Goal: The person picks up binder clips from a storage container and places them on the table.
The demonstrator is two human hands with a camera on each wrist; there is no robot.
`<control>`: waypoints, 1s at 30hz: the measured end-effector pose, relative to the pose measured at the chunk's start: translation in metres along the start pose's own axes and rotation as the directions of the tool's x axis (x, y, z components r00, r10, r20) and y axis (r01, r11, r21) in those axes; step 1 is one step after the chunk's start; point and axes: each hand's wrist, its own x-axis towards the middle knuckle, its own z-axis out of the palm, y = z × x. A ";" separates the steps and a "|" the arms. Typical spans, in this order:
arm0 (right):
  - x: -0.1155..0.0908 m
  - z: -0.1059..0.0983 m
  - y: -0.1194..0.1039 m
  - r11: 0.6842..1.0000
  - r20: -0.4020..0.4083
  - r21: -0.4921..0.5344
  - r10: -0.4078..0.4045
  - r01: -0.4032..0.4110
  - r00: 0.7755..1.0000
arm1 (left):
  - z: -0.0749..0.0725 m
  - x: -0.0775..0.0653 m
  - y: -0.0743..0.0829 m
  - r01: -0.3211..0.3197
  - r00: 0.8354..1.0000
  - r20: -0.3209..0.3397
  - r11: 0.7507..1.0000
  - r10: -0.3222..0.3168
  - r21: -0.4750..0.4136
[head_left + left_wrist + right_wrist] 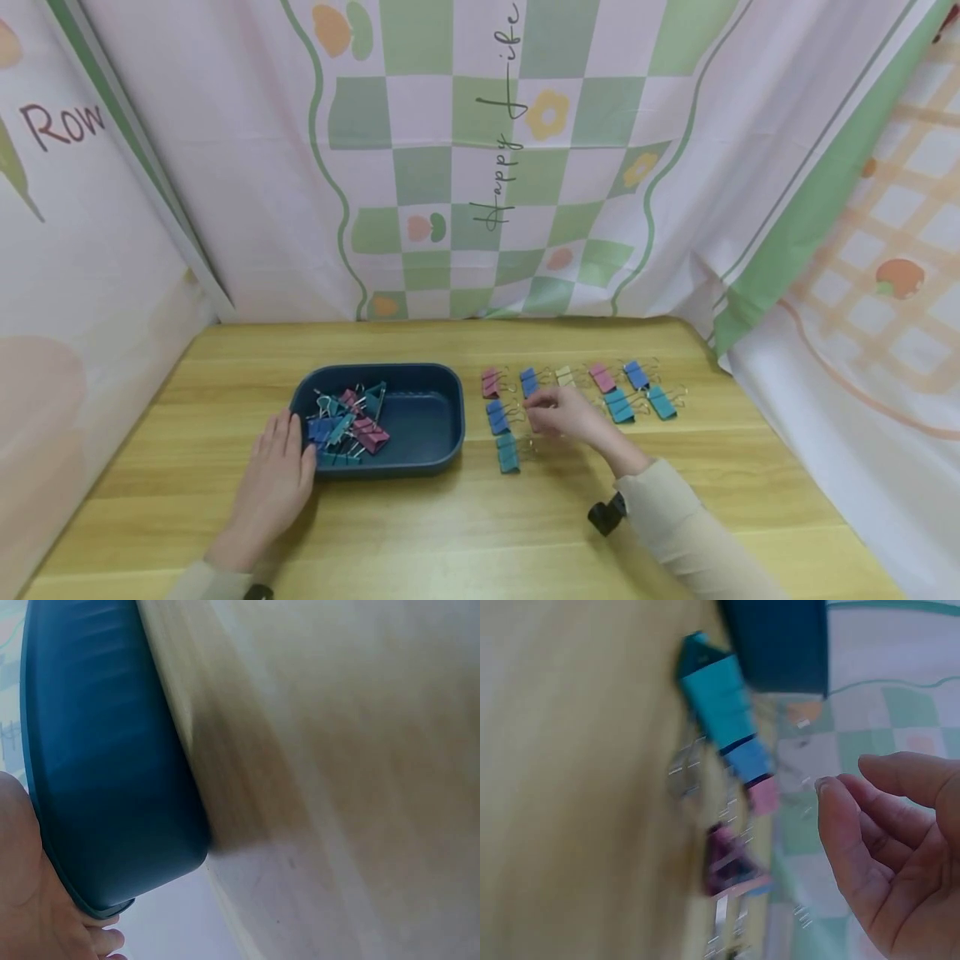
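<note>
My left hand lies along the left end of a dark blue tray, its fingers extended over the rim. Inside the tray is a loose pile of pink, blue and teal binder clips. On the table to the right, my right hand hovers over binder clips set out in rows. The right wrist view shows its thumb and bent fingers apart, with nothing between them. A dark pink binder clip stands near those fingers, largely hidden by the hand in the head view. Left of it are a blue clip and a teal clip.
The back row holds a pink clip, a blue clip, a pale yellow clip and others. Two teal clips, one farthest right, lie in front of it. A patterned curtain hangs behind the wooden table.
</note>
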 end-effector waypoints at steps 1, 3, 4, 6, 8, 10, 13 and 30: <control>0.002 0.000 -0.005 1.000 -0.002 -0.008 -0.004 0.004 1.000 | 0.000 0.000 0.000 0.001 1.000 0.001 1.000 -0.001 0.000; 0.006 0.003 -0.016 1.000 0.006 0.000 0.006 -0.006 1.000 | 0.000 0.000 0.000 0.004 1.000 0.006 1.000 -0.004 -0.002; 0.008 0.004 -0.022 1.000 0.004 -0.002 0.005 -0.005 1.000 | -0.001 0.000 0.000 0.005 1.000 0.006 1.000 -0.005 0.000; 0.012 0.008 -0.032 1.000 0.003 -0.021 -0.016 0.016 1.000 | -0.001 0.000 0.000 0.007 1.000 0.008 1.000 -0.007 0.002; 0.017 0.013 -0.043 0.999 0.014 -0.018 -0.039 0.040 0.999 | -0.001 0.000 0.000 0.009 1.000 0.010 1.000 -0.009 0.002; 0.022 0.019 -0.053 0.996 0.020 -0.045 -0.079 0.080 0.997 | -0.002 0.000 0.000 0.011 1.000 0.011 1.000 -0.011 0.001; 0.030 0.029 -0.067 0.991 0.053 -0.061 -0.120 0.123 0.991 | -0.002 0.000 0.000 0.013 1.000 0.013 1.000 -0.013 -0.004; 0.068 0.099 -0.104 0.984 0.214 -0.065 -0.147 0.164 0.966 | -0.001 -0.001 0.000 0.009 1.000 0.005 1.000 -0.009 -0.010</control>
